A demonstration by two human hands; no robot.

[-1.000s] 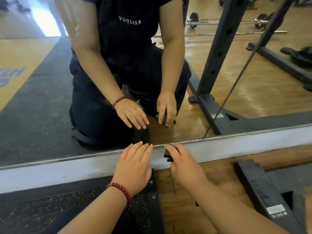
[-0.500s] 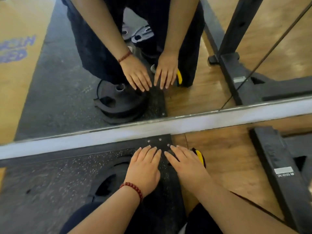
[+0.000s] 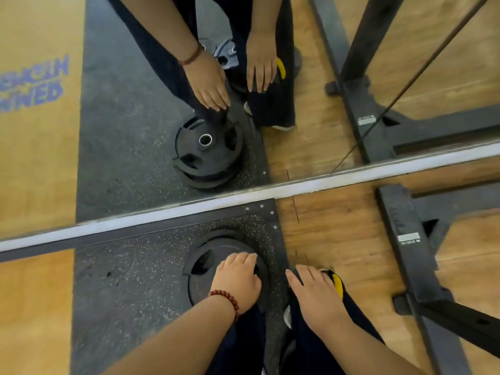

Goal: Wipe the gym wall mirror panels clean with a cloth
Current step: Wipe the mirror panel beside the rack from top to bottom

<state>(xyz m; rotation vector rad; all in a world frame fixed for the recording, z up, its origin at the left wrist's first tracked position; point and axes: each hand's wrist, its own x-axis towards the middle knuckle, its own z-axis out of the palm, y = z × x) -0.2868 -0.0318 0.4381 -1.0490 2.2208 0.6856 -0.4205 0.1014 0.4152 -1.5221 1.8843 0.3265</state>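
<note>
Wall mirror panel (image 3: 311,147) stands ahead of both hands, bottom edge running left-right at floor level. Right hand (image 3: 315,293) holds a black-and-yellow thing (image 3: 336,284), maybe the cloth; left hand (image 3: 238,280) loose above the black weight plate (image 3: 200,277).

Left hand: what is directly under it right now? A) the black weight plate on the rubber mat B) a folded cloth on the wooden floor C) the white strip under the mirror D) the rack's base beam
A: the left hand, with the bead bracelet, lies over the black weight plate on the speckled rubber mat.
</note>
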